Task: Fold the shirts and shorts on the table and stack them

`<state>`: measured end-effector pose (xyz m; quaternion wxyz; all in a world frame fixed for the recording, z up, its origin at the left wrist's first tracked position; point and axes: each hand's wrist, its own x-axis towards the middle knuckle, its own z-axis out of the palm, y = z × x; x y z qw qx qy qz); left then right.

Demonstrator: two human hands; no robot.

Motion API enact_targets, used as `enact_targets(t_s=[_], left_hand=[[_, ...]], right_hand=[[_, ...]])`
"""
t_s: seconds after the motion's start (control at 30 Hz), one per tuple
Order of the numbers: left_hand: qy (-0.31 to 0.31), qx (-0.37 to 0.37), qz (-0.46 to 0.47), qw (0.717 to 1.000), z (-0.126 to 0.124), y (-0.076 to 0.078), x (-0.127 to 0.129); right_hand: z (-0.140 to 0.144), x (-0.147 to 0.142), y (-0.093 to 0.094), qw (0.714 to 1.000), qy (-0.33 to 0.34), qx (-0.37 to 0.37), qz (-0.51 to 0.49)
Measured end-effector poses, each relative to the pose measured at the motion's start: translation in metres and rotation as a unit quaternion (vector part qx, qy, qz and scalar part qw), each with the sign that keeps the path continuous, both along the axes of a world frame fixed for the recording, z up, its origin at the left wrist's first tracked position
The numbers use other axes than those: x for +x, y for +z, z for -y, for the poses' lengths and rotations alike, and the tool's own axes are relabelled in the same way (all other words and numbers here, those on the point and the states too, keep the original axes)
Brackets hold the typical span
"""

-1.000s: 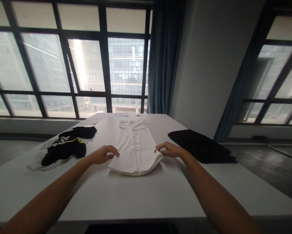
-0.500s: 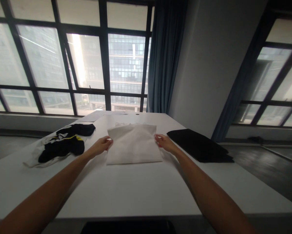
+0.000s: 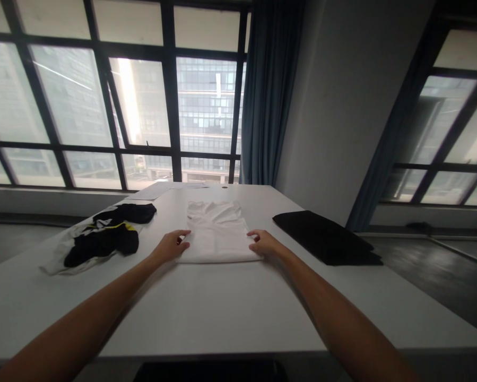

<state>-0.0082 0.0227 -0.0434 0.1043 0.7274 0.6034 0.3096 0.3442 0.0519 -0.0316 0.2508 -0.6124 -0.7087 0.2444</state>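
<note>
A white folded garment [image 3: 218, 239], likely a shirt, lies on the white table [image 3: 214, 313] straight in front of me. Its near part is a smooth folded panel with a straight front edge; the far part is wrinkled. My left hand [image 3: 171, 247] is at the garment's left edge, thumb and index finger apart. At the right edge, my right hand [image 3: 265, 244] has its thumb and fingers apart too. Both hands rest low by the cloth, and neither is closed on it. Whether the fingertips touch the fabric is hard to tell.
Crumpled black, white and yellow clothes [image 3: 103, 239] lie on the left of the table. A folded black cloth [image 3: 323, 239] lies on the right. Paper sheets [image 3: 150, 192] are at the far end, before the windows and a blue curtain [image 3: 268, 106].
The garment's raised panel has come down flat toward me, uncovering the wrinkled far part. Both hands have lowered slightly, and their fingers have come off the panel's edges.
</note>
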Motion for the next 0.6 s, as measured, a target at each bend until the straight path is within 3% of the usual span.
enact_targets(t_s=[0.13,0.3,0.4,0.5,0.6], left_hand=[[-0.013,0.034,-0.011,0.999,-0.002,0.0,-0.002],[0.015,-0.045,-0.106,0.993,-0.004,-0.005,-0.006],[0.015,-0.008,-0.148,0.989,0.001,-0.004,-0.001],[-0.063,0.052,-0.185,0.979,0.009,-0.004,0.01],[-0.148,-0.01,-0.215,0.965,0.015,-0.008,0.02]], right_hand=[[0.003,0.006,0.009,0.999,0.012,0.015,-0.031],[0.008,0.007,0.012,0.996,0.03,-0.039,0.079],[0.01,0.001,0.01,0.987,0.02,0.056,0.15],[0.013,-0.011,0.005,0.975,0.04,0.14,0.17],[0.017,-0.02,-0.005,0.967,0.113,0.104,0.204]])
